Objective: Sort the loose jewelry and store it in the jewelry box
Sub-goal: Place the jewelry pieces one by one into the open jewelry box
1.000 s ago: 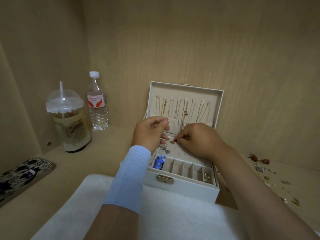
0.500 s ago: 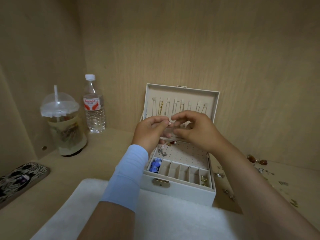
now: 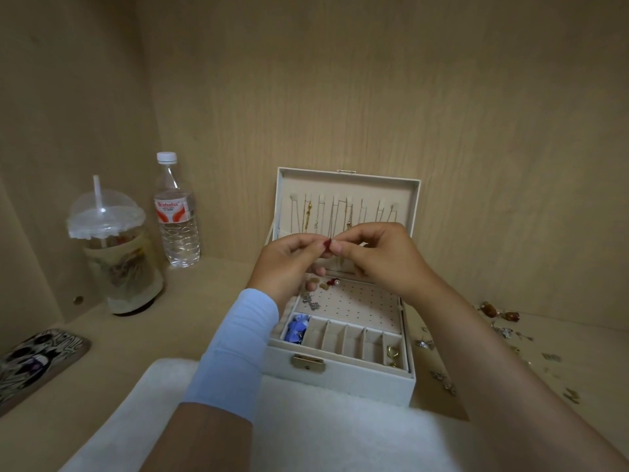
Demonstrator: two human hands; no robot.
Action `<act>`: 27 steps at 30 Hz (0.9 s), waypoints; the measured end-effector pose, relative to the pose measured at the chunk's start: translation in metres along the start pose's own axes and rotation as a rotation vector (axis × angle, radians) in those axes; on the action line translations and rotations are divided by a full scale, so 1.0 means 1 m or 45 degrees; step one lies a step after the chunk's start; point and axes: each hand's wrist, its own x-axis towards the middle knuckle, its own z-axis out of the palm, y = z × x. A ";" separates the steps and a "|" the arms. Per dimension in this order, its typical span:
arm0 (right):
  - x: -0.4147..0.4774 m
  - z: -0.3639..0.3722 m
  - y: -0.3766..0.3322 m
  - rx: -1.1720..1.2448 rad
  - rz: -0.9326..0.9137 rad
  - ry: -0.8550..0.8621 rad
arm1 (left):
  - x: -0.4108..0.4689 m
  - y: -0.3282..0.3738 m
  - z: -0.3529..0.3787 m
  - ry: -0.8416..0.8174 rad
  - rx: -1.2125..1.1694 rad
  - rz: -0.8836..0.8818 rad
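In the centre of the frame we see both hands raised above the open jewelry box (image 3: 340,381), in front of its upright lid (image 3: 347,185). The left hand (image 3: 289,264) and the right hand (image 3: 384,257) meet fingertip to fingertip, and between them they pinch a small dark red piece (image 3: 327,244); the other fingers of each hand are curled in. What kind of jewelry the piece is, we cannot tell.

The box is pale cream with a fine grain and a brass clasp (image 3: 308,363) on its front wall. Thin chains (image 3: 333,219) hang in a row from hooks in the lid. Below the hands lies a soft beige pad dotted with small holes. At its upper left edge sit a red and pearl earring (image 3: 332,283) and some silver star-shaped pieces (image 3: 311,301). Along the front runs a row of narrow compartments: the leftmost holds something blue (image 3: 296,330), the rightmost holds gold rings (image 3: 393,352).

The loose jewelry (image 3: 500,318) lies scattered on the wooden shelf at the right of the frame, well apart from the hands; amber, silver and gold bits show there.

A fluffy white cloth (image 3: 306,434) fills the lower middle, touching the box's front. At left stand a clear water bottle (image 3: 177,212) and a dome-lidded plastic cup (image 3: 115,253) with a straw.
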 end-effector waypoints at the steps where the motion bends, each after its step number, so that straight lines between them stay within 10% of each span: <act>1: 0.000 0.001 -0.001 0.031 0.009 0.006 | 0.000 0.000 0.000 0.001 0.008 0.000; 13: 0.001 -0.003 0.001 -0.032 -0.077 0.011 | 0.002 0.003 0.005 -0.033 0.274 0.046; 18: -0.001 -0.008 0.019 -0.473 0.047 -0.113 | 0.006 -0.011 -0.002 0.048 1.004 0.284; 27: -0.006 -0.007 0.026 -0.754 -0.003 -0.219 | 0.008 -0.024 0.000 -0.156 1.344 0.251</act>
